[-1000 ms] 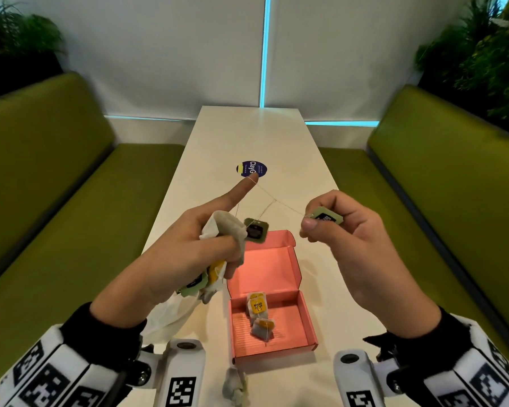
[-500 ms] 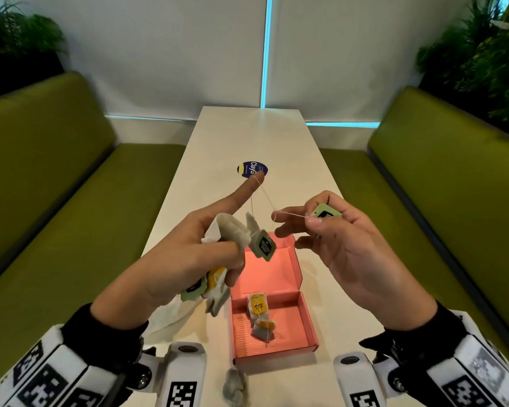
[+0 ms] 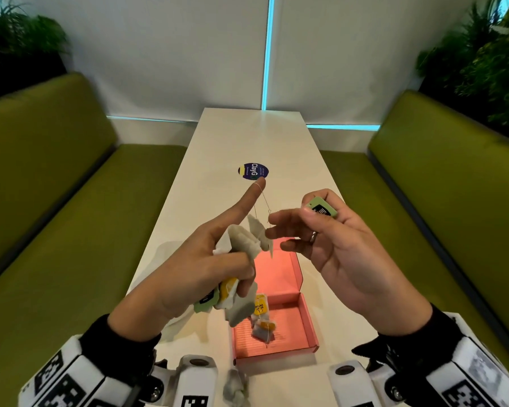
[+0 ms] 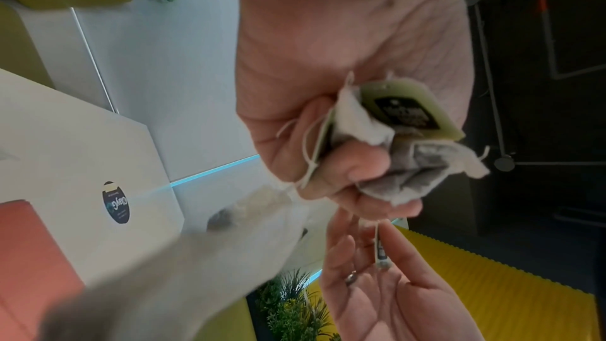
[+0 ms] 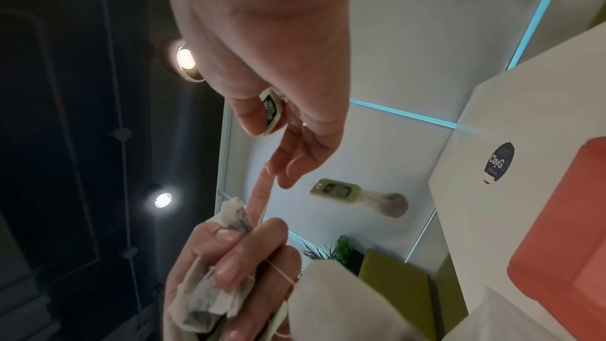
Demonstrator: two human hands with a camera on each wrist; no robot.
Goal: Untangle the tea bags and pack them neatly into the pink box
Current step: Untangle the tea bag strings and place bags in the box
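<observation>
Two tea bags (image 3: 263,320) lie in the pink box (image 3: 303,324); above it the right hand (image 3: 332,245), pinching a green tag (image 3: 320,208), has closed in on the left hand (image 3: 206,268) (fist gripping the tangled bags (image 3: 241,239)), slackening the string (image 3: 265,202).

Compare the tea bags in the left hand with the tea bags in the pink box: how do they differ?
The tea bags in the left hand are bunched together, gripped by the left hand above the table; the tea bags in the pink box lie loose on the floor of the pink box. The held bunch has a string looped over the raised index finger; the boxed ones have none pulled tight. Both groups include yellow tags.
</observation>
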